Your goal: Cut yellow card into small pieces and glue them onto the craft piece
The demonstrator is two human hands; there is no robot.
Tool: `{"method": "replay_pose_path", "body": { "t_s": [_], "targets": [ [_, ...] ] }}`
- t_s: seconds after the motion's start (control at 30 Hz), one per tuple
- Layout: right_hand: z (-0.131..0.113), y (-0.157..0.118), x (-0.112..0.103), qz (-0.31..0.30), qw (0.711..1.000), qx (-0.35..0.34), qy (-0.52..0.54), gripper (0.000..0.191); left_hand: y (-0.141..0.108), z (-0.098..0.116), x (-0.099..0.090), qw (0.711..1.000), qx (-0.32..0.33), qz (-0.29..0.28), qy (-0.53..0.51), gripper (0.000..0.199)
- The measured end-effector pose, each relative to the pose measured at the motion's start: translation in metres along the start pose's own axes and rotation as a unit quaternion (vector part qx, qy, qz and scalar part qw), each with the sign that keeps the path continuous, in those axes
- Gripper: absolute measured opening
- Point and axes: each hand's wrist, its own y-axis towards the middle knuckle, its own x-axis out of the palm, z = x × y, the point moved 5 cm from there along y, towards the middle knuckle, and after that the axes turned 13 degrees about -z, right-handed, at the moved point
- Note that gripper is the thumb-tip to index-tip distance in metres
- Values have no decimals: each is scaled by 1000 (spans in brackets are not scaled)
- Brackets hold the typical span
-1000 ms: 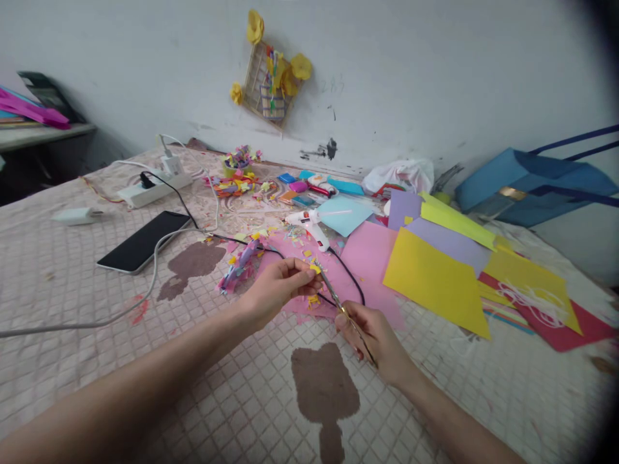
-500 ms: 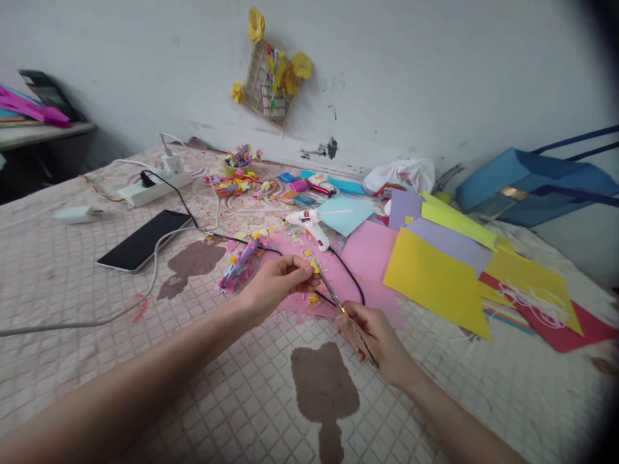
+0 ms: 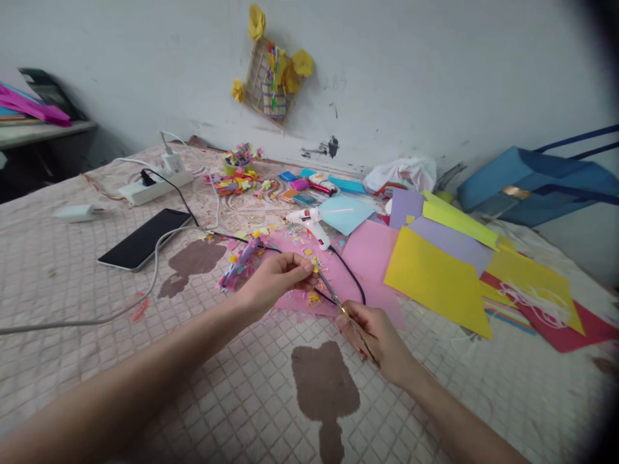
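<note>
My right hand [image 3: 370, 332] is closed on a pair of scissors [image 3: 344, 310], whose blades point up and left toward my other hand. My left hand [image 3: 290, 274] pinches a small yellow paper piece [image 3: 316, 264] right at the blade tips. Both hands are over the near edge of a pink sheet [image 3: 290, 245] strewn with tiny paper scraps. Just beyond them lies a white glue gun [image 3: 312, 225] with a black cord. A strip covered in purple and pink paper bits [image 3: 242, 261] rests left of my left hand.
A tablet [image 3: 145, 238], cables and a power strip [image 3: 155, 185] lie to the left. Yellow paper [image 3: 438, 280], purple, pink and red sheets spread to the right, near a blue bag [image 3: 532, 183]. A small pot of paper pieces [image 3: 239, 161] stands at the back.
The yellow piece shows less beside my left fingertips than before. Both hands have otherwise barely moved, and the view has shifted very slightly.
</note>
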Motion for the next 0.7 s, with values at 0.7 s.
{"method": "replay_pose_path", "body": {
  "t_s": [0.7],
  "targets": [
    [-4,0,-4,-1,998,-3,-55,35,-1,8,-3,995,-4,7,102,15]
  ]
}}
